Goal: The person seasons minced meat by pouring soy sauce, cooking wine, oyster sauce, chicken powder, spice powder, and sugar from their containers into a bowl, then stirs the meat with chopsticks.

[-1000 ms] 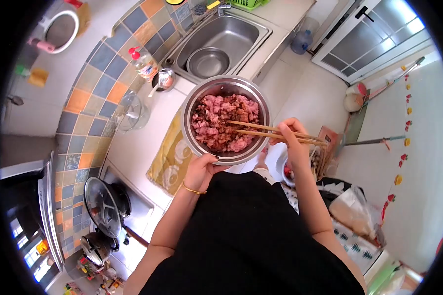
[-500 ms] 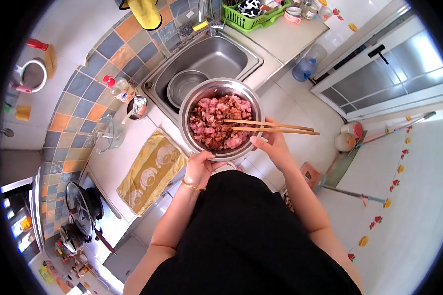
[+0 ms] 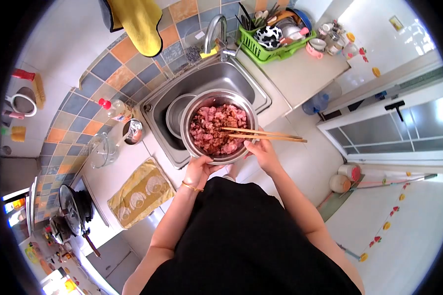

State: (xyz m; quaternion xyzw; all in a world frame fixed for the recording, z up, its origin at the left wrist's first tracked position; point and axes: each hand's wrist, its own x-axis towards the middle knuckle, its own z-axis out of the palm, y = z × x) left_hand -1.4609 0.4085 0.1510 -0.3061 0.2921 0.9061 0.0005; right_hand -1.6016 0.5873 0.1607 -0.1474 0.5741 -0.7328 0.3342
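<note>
Between my two hands is a steel mixing bowl (image 3: 186, 129), held in front of my body near the sink's front edge. Pink minced meat (image 3: 206, 120) with darker brown patches fills much of it. A pair of wooden chopsticks (image 3: 275, 134) leans in the meat and sticks out over the right rim. My left hand (image 3: 200, 169) grips the lower left rim, thumb on top and fingers underneath. On the lower right side, my right hand (image 3: 262, 153) is closed on the rim just below the chopsticks, its fingers partly hidden.
Behind the bowl lies a steel sink (image 3: 231, 78) with another metal basin (image 3: 174, 115) in it. A patterned cloth (image 3: 140, 194), a glass pitcher (image 3: 103, 150) and a bottle (image 3: 115, 110) are on the left counter. A green dish rack (image 3: 261, 51) stands at the back right; a pan (image 3: 74, 209) sits far left.
The view has tilted upward and shifted, showing more of the dish rack and tap. Both hands still hold the bowl, and the chopsticks remain resting in the meat.
</note>
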